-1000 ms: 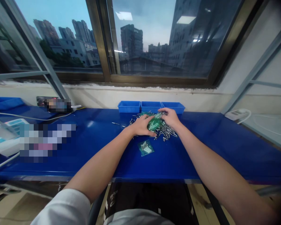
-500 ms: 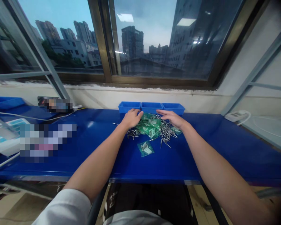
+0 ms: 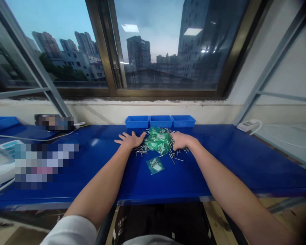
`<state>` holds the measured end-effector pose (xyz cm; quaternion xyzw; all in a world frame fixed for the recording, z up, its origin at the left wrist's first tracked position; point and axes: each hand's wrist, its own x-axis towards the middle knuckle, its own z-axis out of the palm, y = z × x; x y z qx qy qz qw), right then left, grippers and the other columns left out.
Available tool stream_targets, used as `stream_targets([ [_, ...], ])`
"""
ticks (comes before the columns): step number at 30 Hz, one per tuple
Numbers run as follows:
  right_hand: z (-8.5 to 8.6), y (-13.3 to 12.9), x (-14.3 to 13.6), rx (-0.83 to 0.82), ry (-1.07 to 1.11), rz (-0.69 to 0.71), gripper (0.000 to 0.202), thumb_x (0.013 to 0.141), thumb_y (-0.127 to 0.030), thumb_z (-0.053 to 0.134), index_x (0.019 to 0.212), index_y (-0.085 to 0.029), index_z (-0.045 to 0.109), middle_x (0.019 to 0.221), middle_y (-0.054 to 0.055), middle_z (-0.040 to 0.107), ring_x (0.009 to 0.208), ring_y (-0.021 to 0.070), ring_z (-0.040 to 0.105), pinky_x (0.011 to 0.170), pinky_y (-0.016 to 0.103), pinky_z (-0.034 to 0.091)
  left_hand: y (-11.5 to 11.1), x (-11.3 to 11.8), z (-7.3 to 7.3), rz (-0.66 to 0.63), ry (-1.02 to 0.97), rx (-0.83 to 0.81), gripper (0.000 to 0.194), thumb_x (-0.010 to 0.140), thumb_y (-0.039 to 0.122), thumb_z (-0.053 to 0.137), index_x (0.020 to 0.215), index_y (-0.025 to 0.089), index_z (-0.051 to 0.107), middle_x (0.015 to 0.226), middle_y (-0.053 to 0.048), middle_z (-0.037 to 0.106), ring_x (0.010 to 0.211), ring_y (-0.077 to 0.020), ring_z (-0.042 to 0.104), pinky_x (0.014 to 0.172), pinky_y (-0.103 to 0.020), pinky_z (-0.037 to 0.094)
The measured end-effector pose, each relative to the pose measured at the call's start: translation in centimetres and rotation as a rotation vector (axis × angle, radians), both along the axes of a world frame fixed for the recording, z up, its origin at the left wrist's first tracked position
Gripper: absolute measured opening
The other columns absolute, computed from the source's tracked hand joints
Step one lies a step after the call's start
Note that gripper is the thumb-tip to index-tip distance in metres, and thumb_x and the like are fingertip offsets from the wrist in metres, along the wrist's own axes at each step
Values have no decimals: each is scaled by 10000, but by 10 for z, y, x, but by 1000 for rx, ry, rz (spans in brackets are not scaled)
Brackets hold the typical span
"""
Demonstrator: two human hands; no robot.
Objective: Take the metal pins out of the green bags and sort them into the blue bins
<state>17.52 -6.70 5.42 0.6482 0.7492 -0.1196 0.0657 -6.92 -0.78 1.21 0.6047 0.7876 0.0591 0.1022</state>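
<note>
Left bare hand (image 3: 130, 139) spread open, palm down, with thumb at the left edge of a heap of translucent green plastic packets (image 3: 158, 139) with whitish contents. Right bare hand (image 3: 181, 140) bent over the heap's right side, fingers partly curled; cannot tell whether gripping anything. Among and around the packets, loose slender silver metal pins (image 3: 142, 149), some strewn toward the near side. Nearer the front edge, apart from the heap, a single flat greenish clear packet (image 3: 155, 165) of pale rod-shaped pieces on the glossy blue tabletop (image 3: 186, 183). Just behind the heap, three open blue plastic bins (image 3: 160, 120) side by side.
</note>
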Motion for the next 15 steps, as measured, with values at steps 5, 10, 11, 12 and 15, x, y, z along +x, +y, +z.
stream_targets([
  [5, -9, 9, 7, 83, 40, 48, 553, 572, -227, 675, 1112, -196, 562, 1085, 127, 593, 828, 229, 614, 622, 279, 451, -3, 10, -6, -158, -26, 105, 993, 680, 825, 66, 1407, 201, 327, 1476, -186, 238, 1349, -436, 144, 1031, -633, 122],
  [10, -4, 12, 26, 219, 214, 30, 337, 579, -233, 640, 916, -205, 647, 847, 62, 653, 662, 181, 597, 588, 275, 434, -7, 17, -8, -507, -95, 127, 930, 741, 785, 89, 1410, 178, 309, 1483, -173, 220, 1376, -345, 148, 1074, -533, 148],
  [11, -2, 12, 28, 271, 248, 16, 316, 580, -234, 635, 894, -207, 652, 818, 53, 656, 676, 187, 598, 600, 278, 437, -8, 20, -8, -546, -108, 129, 922, 745, 783, 114, 1414, 176, 298, 1487, -171, 206, 1378, -337, 147, 1078, -522, 149],
  [12, 1, 13, 27, 327, 282, -1, 302, 582, -240, 632, 881, -209, 656, 805, 48, 659, 704, 196, 601, 617, 283, 440, -9, 23, -9, -579, -120, 133, 921, 746, 783, 145, 1418, 169, 286, 1489, -171, 194, 1379, -328, 148, 1083, -508, 152],
  [15, 9, 19, 15, 453, 372, -28, 290, 585, -254, 635, 869, -203, 664, 835, 49, 673, 794, 219, 605, 674, 296, 449, -11, 33, -9, -656, -145, 147, 954, 722, 790, 257, 1415, 136, 276, 1487, -177, 195, 1376, -322, 167, 1092, -478, 164],
])
